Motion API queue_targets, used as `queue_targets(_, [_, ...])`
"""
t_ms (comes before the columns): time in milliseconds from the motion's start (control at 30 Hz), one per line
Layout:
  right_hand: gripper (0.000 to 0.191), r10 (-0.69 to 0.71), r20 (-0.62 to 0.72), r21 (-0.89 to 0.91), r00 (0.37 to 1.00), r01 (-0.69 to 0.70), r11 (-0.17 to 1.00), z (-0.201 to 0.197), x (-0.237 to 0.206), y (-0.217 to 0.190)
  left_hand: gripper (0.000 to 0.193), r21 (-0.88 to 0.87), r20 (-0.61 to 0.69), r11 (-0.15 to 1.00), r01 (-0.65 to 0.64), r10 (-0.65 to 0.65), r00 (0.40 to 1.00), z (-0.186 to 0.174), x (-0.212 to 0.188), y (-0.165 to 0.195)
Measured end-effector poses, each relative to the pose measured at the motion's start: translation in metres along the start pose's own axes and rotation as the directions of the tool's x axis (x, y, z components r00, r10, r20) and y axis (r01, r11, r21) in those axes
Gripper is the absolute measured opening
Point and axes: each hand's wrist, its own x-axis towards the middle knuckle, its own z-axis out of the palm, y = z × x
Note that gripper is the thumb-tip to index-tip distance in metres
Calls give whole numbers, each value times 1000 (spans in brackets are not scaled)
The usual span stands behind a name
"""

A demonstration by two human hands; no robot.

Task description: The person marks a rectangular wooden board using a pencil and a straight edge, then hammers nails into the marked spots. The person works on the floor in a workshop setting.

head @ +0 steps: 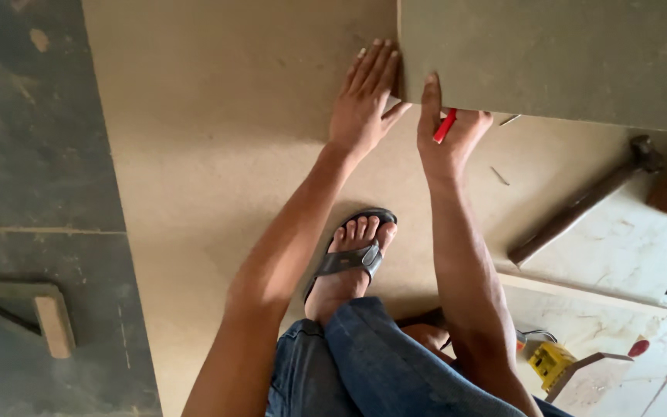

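At the bottom of the frame the person is crouching in blue jeans [364,363], one foot in a dark sandal [353,259] planted on a large tan board [218,154] that is lying flat on the floor. Both arms are reaching up the frame from there. The left hand [364,104] is lying flat with fingers spread and gripping nothing, pressing on the tan board right against the left edge of a second, greyer board [550,54] that fills the upper right. The right hand [448,135] is just beside it, closing around a red pencil [445,126], its forefinger stretched up along that same edge. The pencil is slanting up and to the right, tip touching or almost touching the grey board's lower corner. The two hands are sitting close together, the left a shade farther up. Farther right, a hammer [580,205] is lying diagonally, well apart from the hands, and a yellow tool [551,363] is resting at the lower right.
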Motion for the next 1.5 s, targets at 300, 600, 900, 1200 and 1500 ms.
queue_targets(300, [8,-24,32,33,999,23,999,1,3,-1,77,-38,17,999,-4,5,1000,-2,2,5])
queue_targets(600, [8,-5,18,-30,1000,6,1000,2,4,-1,77,-56,27,998,39,-38,999,-3,4,7])
queue_targets(900, [8,2,-3,-28,1000,-2,1000,3,5,0,74,-41,30,999,15,-14,999,-7,5,9])
queue_targets(1200, [7,-11,8,-6,1000,11,1000,1,7,0,74,-10,70,999,45,-45,997,-6,5,9])
queue_targets(1500, [6,-41,31,-48,999,42,998,-2,10,-2,75,-1,51,1000,32,-32,998,-1,4,7])
